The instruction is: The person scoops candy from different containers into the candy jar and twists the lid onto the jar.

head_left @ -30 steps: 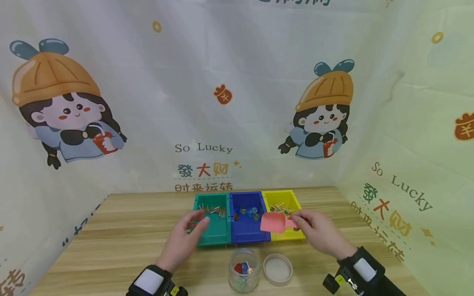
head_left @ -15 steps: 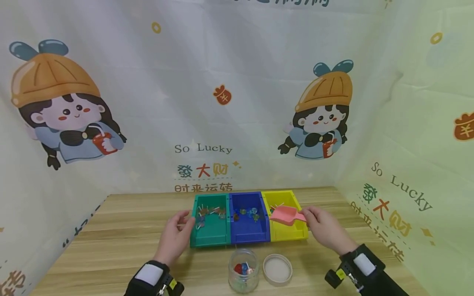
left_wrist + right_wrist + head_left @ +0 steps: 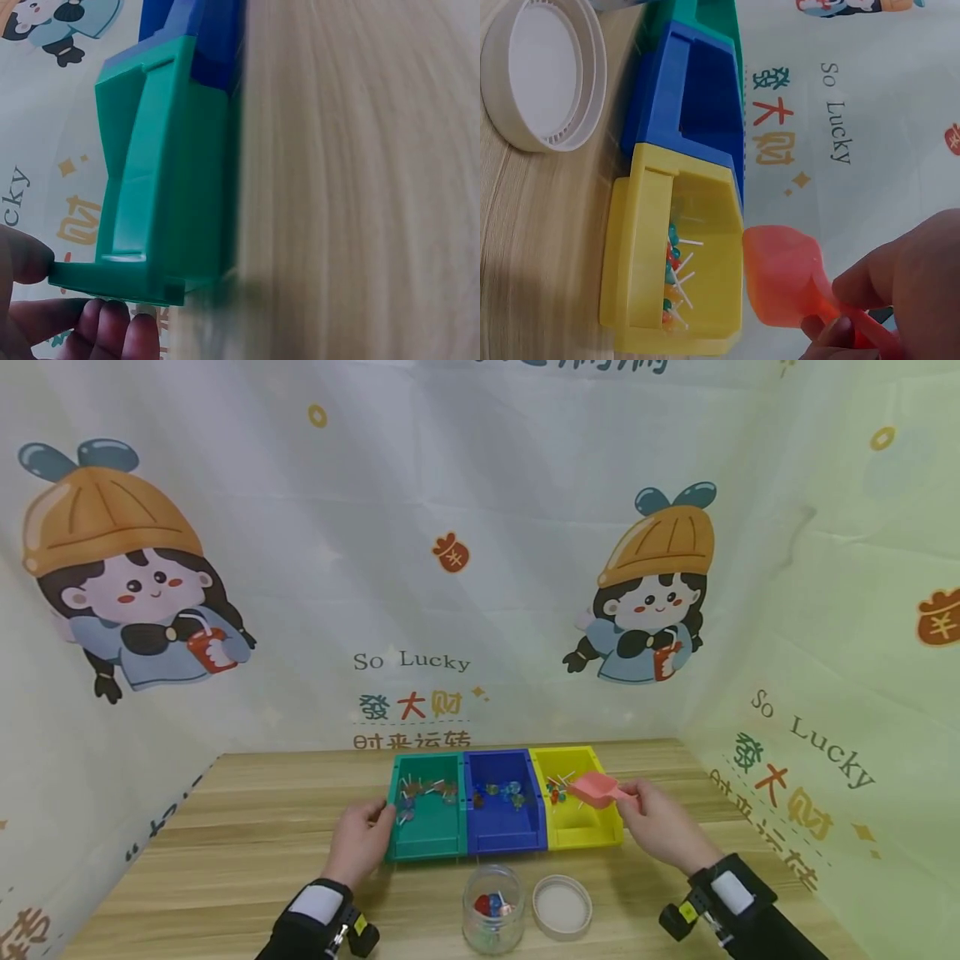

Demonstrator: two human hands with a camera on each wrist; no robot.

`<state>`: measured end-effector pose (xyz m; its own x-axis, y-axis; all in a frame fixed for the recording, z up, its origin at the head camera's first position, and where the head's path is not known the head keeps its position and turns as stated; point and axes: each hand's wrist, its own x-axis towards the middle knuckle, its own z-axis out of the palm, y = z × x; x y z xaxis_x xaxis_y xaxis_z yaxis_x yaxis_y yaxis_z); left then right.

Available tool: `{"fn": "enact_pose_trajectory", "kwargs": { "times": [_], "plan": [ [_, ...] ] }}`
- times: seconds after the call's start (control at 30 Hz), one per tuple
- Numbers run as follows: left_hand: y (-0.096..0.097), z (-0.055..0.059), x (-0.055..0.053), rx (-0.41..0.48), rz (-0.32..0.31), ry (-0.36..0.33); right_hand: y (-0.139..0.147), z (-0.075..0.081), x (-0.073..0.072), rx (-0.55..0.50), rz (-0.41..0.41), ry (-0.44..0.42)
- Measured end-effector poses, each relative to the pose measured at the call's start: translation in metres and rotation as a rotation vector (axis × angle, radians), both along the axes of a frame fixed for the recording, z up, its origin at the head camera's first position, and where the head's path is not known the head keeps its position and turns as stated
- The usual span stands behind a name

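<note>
Pinched by its handle in my right hand (image 3: 660,827) is a small pink scoop (image 3: 596,789), held over the yellow bin (image 3: 585,835). The right wrist view shows the scoop (image 3: 780,274) beside that bin's open top, where small lollipops (image 3: 675,262) with white sticks lie. My left hand (image 3: 358,843) grips the outer side wall of the green bin (image 3: 429,839). In the left wrist view, the thumb is on one side of the green bin's wall (image 3: 97,277) and the fingers on the other. Between them sits the blue bin (image 3: 506,835), joined in one row.
An open glass jar (image 3: 493,927) with a few colourful pieces at its bottom stands in front of the bins. Right of it lies a white round lid (image 3: 562,906). Small clear and coloured pieces lie in the green and blue bins. A printed cloth (image 3: 480,610) hangs behind the wooden table (image 3: 247,843).
My left hand has come down from over the green bin to grip its outer side. The scoop has moved right over the yellow bin, and more pieces now show in the green bin.
</note>
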<state>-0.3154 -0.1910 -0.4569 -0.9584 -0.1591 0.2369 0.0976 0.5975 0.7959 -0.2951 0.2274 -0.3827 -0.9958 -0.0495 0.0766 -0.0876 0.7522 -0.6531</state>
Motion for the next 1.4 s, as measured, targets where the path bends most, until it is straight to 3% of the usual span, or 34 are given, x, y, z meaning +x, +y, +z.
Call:
{"fn": "enact_pose_trajectory", "kwargs": {
  "times": [0.23,0.47,0.8,0.97,1.27,1.4],
  "plan": [
    [-0.001,-0.004,-0.001,0.015,0.022,0.021,-0.001,0.000,-0.003,0.098,0.009,0.037],
    [-0.001,-0.006,0.000,0.040,0.007,-0.019,-0.009,-0.004,-0.012,0.238,0.024,0.075],
    [-0.001,-0.004,0.001,0.059,-0.008,-0.070,-0.025,-0.001,-0.034,0.343,0.089,0.033],
    [-0.003,-0.002,0.000,0.046,-0.013,-0.086,-0.034,0.006,-0.038,0.373,0.104,0.000],
    [-0.004,-0.001,0.000,0.057,-0.041,-0.104,-0.053,-0.006,-0.036,0.454,0.027,0.083],
    [-0.005,-0.002,-0.001,0.052,-0.044,-0.099,-0.060,-0.010,-0.037,0.464,-0.021,0.075]
  ]
}}
